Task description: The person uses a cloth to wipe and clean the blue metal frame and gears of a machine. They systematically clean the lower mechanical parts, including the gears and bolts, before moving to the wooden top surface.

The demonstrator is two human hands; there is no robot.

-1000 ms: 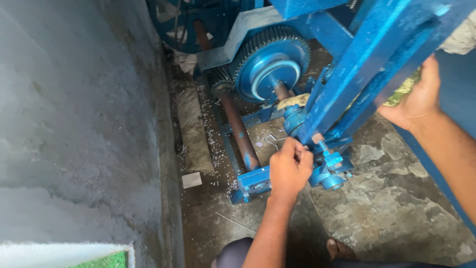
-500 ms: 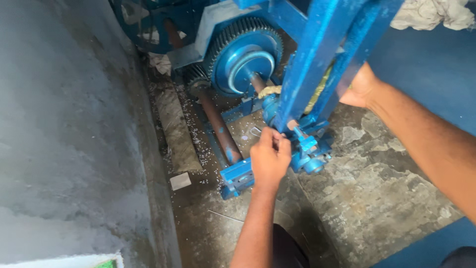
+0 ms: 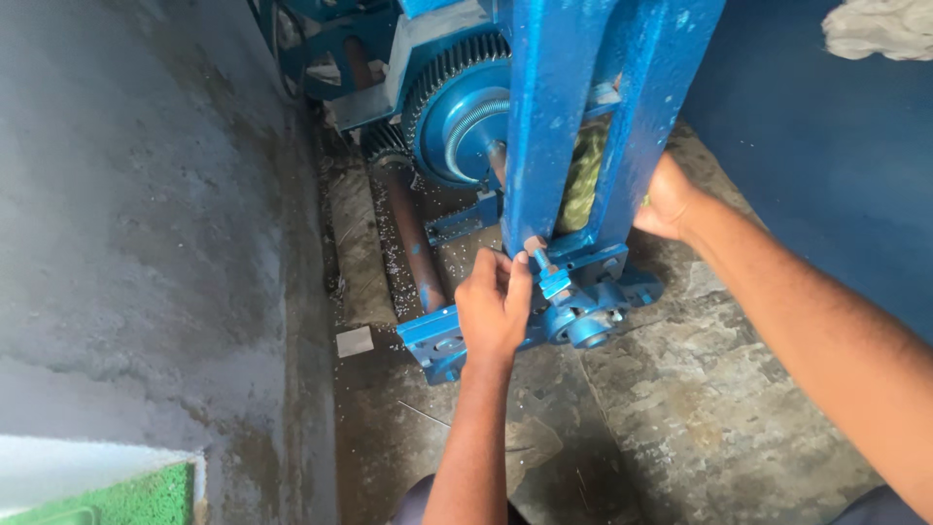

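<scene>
- Head view: the left hand (image 3: 494, 309) is clenched on a small blue fitting (image 3: 550, 279) at the foot of the blue upright frame (image 3: 544, 126) — a fastening step, by the look of it.
- Right hand (image 3: 669, 199) grips the frame's right edge, steadying it.
- A careful turn of the fitting seems called for, without the frame shifting.
- Painted metal throughout; a toothed gear (image 3: 457, 117) sits far left, a rusty round shaft (image 3: 413, 243) below it, on a rough, gritty concrete floor (image 3: 700, 418).
</scene>
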